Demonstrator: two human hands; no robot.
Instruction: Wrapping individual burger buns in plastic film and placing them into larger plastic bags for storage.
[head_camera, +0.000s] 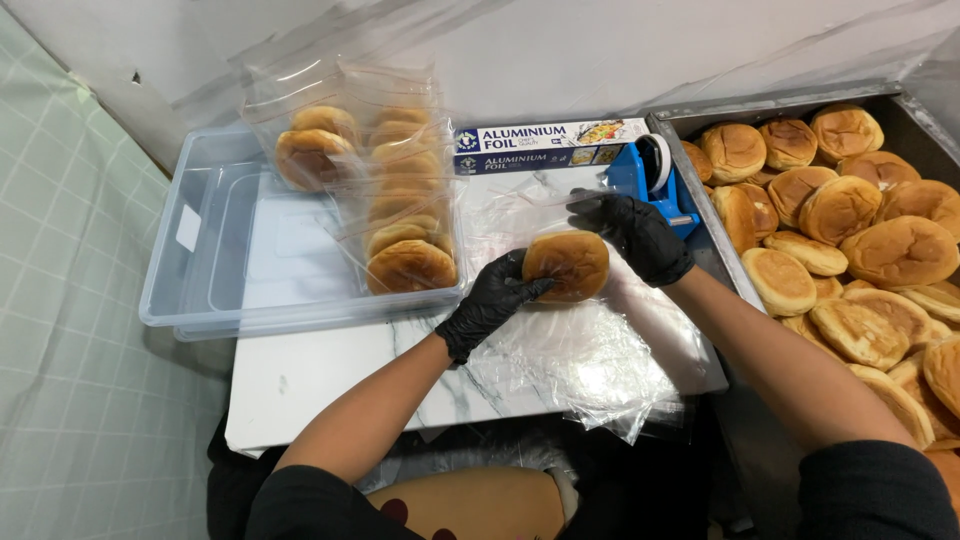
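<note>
White marble worktop: near its back edge a bun is cupped by the left hand; the right hand pinches the bag, best kept spread wide.

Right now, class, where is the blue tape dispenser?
In the head view the blue tape dispenser stands right of centre, at the back of the white table, between the foil box and the tray of buns, just behind the right hand.

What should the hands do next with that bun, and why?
Probably slide the bun deeper into the clear bag. The left hand grips it at the bag's mouth, the right hand holds the plastic near the blue tape dispenser.
</note>
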